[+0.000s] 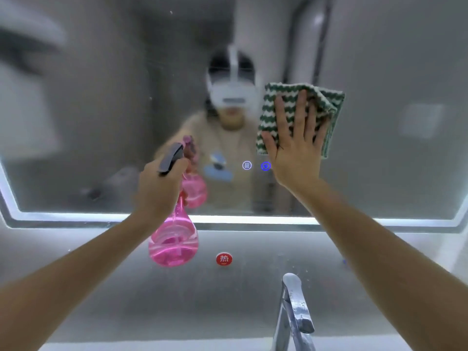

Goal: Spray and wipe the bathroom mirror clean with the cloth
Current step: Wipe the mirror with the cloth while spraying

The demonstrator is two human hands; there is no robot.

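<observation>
The right hand (295, 145) pressed a striped cloth (301, 115) flat-fingered against the mirror (379, 72) near its middle, mid-wipe, while the left hand (158, 188) gripped a pink spray bottle (174, 239) near the lower edge. Next, likely broad strokes across the unwiped glass.
</observation>
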